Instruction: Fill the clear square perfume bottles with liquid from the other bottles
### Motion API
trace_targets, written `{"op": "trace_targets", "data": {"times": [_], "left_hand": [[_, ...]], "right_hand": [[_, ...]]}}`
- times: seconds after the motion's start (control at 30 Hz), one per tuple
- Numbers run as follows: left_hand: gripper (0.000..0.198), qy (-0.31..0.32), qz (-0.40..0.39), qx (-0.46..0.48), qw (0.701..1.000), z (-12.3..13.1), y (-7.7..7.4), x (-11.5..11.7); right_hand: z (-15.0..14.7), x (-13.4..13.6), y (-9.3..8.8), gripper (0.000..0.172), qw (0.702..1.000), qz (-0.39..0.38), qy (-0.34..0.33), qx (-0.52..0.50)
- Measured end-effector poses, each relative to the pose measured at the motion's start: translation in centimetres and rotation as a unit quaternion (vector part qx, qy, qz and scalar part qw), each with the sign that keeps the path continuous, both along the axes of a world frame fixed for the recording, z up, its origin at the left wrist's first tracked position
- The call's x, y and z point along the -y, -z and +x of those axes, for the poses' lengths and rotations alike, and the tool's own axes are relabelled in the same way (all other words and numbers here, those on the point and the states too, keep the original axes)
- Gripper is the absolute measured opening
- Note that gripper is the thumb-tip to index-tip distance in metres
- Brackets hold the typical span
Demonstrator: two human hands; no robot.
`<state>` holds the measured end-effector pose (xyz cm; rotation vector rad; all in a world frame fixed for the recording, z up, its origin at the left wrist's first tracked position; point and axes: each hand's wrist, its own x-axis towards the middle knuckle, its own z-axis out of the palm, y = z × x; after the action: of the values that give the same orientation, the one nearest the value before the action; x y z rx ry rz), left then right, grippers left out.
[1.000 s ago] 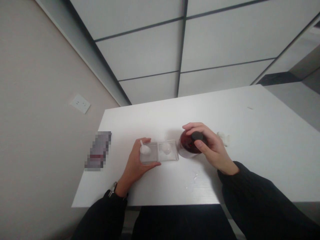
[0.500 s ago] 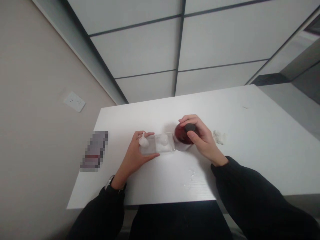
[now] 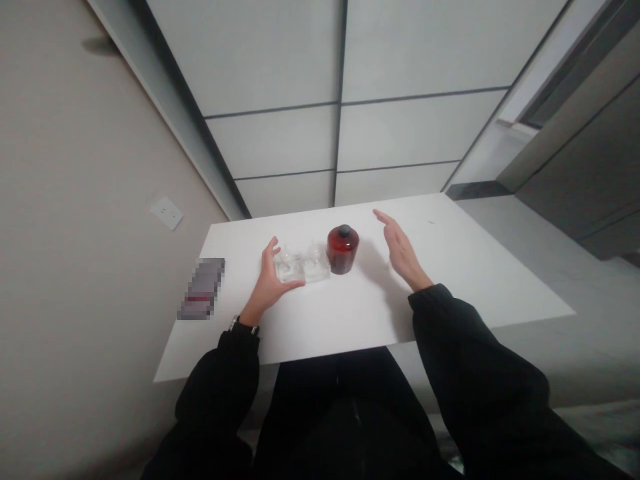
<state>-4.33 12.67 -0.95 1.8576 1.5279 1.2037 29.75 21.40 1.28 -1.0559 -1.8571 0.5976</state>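
My left hand [image 3: 270, 283] is around the left end of a clear plastic tray [image 3: 317, 275], its thumb along the near side and its fingers by the far left corner. Two compartments are visible in the tray, each with a small, whitish, see-through piece whose shape is blurred. Directly right of the tray stands an upright dark red bottle [image 3: 342, 253] with a black cap [image 3: 345, 231]. My right hand [image 3: 399, 250] is raised to the right of the bottle, apart from it, with fingers stretched out and nothing visibly held.
A white table [image 3: 345, 310] carries these things. A blurred-out rectangular object [image 3: 203, 290] lies at its left side. Beyond are white panelled doors [image 3: 273, 143], and a power outlet [image 3: 168, 212] is on the left wall. A tiny scrap [image 3: 431, 222] lies at the back right.
My right hand has let go of the bottle and moved right, its fingers straightening. My left hand stays at the tray. The camera view has shifted; a white crumpled piece is no longer visible.
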Motion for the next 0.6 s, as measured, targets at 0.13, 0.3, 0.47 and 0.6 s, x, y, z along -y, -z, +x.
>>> {"op": "trace_targets", "data": {"times": [0.13, 0.3, 0.47, 0.6], "left_hand": [[0.124, 0.004, -0.009, 0.021, 1.000, -0.2, 0.4, 0.5], [0.120, -0.011, -0.027, 0.039, 0.999, -0.5, 1.1, 0.2], [0.124, -0.015, -0.034, 0.048, 0.998, -0.9, 2.1, -0.4], [0.124, -0.014, -0.034, 0.061, 0.997, -1.0, 2.7, -0.7]], "right_hand": [[5.5, 2.9, 2.2, 0.070, 0.991, -0.026, 0.066, 0.113], [6.5, 5.8, 4.9, 0.064, 0.974, -0.043, 0.065, 0.212], [4.2, 7.3, 4.9, 0.058, 0.959, -0.048, 0.056, 0.273], [0.2, 10.6, 3.7, 0.051, 0.951, -0.037, -0.012, 0.306]]}}
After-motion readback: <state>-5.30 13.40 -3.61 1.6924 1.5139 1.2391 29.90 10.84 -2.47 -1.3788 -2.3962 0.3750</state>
